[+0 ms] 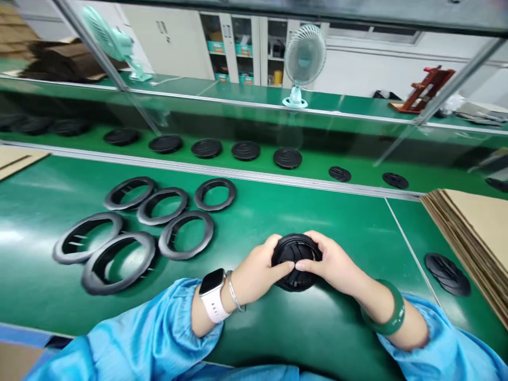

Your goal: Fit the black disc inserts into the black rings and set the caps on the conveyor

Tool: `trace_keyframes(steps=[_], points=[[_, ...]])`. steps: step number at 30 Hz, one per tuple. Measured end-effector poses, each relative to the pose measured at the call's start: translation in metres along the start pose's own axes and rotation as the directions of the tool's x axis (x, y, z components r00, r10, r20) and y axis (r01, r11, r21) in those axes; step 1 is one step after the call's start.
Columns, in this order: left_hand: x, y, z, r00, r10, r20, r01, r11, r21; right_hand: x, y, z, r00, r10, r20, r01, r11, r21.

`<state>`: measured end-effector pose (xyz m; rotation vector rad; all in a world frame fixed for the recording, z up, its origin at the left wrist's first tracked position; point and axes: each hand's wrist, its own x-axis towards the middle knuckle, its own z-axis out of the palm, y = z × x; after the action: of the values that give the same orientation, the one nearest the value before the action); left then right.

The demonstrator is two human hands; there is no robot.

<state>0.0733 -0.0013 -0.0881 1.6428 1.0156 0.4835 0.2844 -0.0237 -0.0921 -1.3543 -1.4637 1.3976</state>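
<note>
**Head view of a two-handed hold at a green tabletop [329,328].** The left hand [257,270] and right hand [333,262] are together, clamped on opposite sides of a round black ribbed plastic part [296,263], with the thumbs meeting across its upper face. The part is held just above the tabletop at the front centre. Being round, it shows no long axis; its ribbed face points up and toward the wearer. A white smartwatch [212,295] and a thin silver bangle [233,292] sit on the left wrist, and a green wristband [387,312] on the right. Blue sleeves [440,344] cover both forearms.

Six black oval-looking rings [162,206] lie flat on the tabletop, left of the hands. One ribbed black disc [447,274] lies to the right, beside a stack of corrugated cardboard sheets [472,233]. Beyond a metal rail [222,172], a green shelf [238,166] carries a row of five round black discs [206,148], with further dark pieces on either side.

In the background, a white cabinet [234,42] holds four teal bins [243,49]; their contents are too small to identify. Two desk fans [305,55] stand beyond.
</note>
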Motion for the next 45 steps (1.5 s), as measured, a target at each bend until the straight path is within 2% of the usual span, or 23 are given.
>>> trace_keyframes(steps=[2, 5, 7, 8, 9, 11, 13, 15, 19, 21, 23, 25, 27, 30, 32, 34, 37, 40, 41, 43, 45], points=[[-0.001, 0.002, 0.000, 1.000, 0.011, -0.005, -0.011, 1.000, 0.019, 0.000, 0.003, 0.003, 0.998, 0.014, -0.067, -0.016, 1.000, -0.020], [0.000, 0.005, -0.007, 0.998, 0.055, 0.009, -0.055, 0.996, 0.065, 0.002, 0.006, 0.004, 0.997, 0.025, -0.072, -0.022, 0.999, 0.046], [0.002, 0.006, -0.020, 0.991, 0.118, -0.060, -0.110, 0.987, 0.117, 0.007, 0.006, 0.000, 0.994, 0.047, -0.098, -0.030, 0.985, 0.172], [0.004, 0.005, -0.029, 0.978, 0.153, -0.141, -0.125, 0.974, 0.187, 0.010, 0.006, -0.003, 0.989, 0.070, -0.127, -0.035, 0.965, 0.259], [0.007, 0.003, -0.039, 0.953, 0.181, -0.244, -0.107, 0.951, 0.289, 0.013, 0.007, -0.006, 0.983, 0.102, -0.156, -0.042, 0.935, 0.352], [0.013, -0.003, -0.057, 0.884, 0.202, -0.422, 0.047, 0.859, 0.510, 0.018, 0.008, -0.013, 0.969, 0.165, -0.183, -0.049, 0.858, 0.512], [0.019, -0.011, -0.069, 0.847, 0.181, -0.500, 0.206, 0.756, 0.622, 0.023, 0.010, -0.018, 0.964, 0.195, -0.181, -0.045, 0.790, 0.612], [0.023, -0.017, -0.070, 0.859, 0.167, -0.484, 0.230, 0.719, 0.656, 0.025, 0.012, -0.021, 0.960, 0.209, -0.186, -0.029, 0.735, 0.678], [0.020, -0.015, -0.046, 0.914, 0.230, -0.334, 0.066, 0.728, 0.682, 0.026, 0.016, -0.026, 0.953, 0.218, -0.209, 0.010, 0.669, 0.743], [0.015, -0.011, -0.031, 0.934, 0.279, -0.223, -0.053, 0.725, 0.687, 0.029, 0.015, -0.030, 0.955, 0.163, -0.247, 0.046, 0.741, 0.670], [0.010, -0.008, -0.019, 0.940, 0.328, -0.090, -0.182, 0.707, 0.684, 0.038, 0.009, -0.038, 0.946, 0.049, -0.321, 0.108, 0.885, 0.452], [0.006, -0.006, -0.013, 0.932, 0.360, 0.041, -0.295, 0.686, 0.666, 0.058, -0.002, -0.051, 0.916, -0.079, -0.393, 0.167, 0.967, 0.194], [0.004, -0.004, -0.010, 0.913, 0.384, 0.136, -0.380, 0.682, 0.625, 0.087, -0.015, -0.068, 0.866, -0.184, -0.465, 0.220, 0.975, 0.023], [0.002, -0.003, -0.010, 0.871, 0.451, 0.194, -0.481, 0.707, 0.519, 0.137, -0.030, -0.094, 0.772, -0.349, -0.531, 0.265, 0.937, -0.230], [0.000, -0.002, -0.012, 0.847, 0.492, 0.202, -0.527, 0.728, 0.439, 0.166, -0.031, -0.105, 0.749, -0.418, -0.514, 0.235, 0.893, -0.383], [-0.002, -0.001, -0.014, 0.837, 0.511, 0.196, -0.546, 0.754, 0.366, 0.186, -0.024, -0.110, 0.753, -0.431, -0.498, 0.166, 0.856, -0.490], [-0.005, 0.000, -0.016, 0.879, 0.463, 0.114, -0.476, 0.841, 0.258, 0.198, -0.004, -0.117, 0.738, -0.419, -0.529, 0.042, 0.811, -0.583], [-0.005, 0.001, -0.017, 0.964, 0.265, 0.021, -0.266, 0.964, 0.027, 0.197, 0.013, -0.132, 0.683, -0.392, -0.617, -0.098, 0.788, -0.608], [-0.004, 0.001, -0.017, 0.983, 0.181, 0.032, -0.177, 0.980, -0.095, 0.196, 0.017, -0.138, 0.663, -0.369, -0.652, -0.150, 0.787, -0.599], [0.000, 0.000, -0.016, 0.995, 0.035, 0.098, -0.004, 0.955, -0.297, 0.197, 0.022, -0.150, 0.631, -0.315, -0.710, -0.241, 0.789, -0.565], [0.005, -0.001, -0.015, 0.985, -0.063, 0.160, 0.116, 0.929, -0.352, 0.199, 0.024, -0.159, 0.610, -0.276, -0.743, -0.292, 0.793, -0.534]])
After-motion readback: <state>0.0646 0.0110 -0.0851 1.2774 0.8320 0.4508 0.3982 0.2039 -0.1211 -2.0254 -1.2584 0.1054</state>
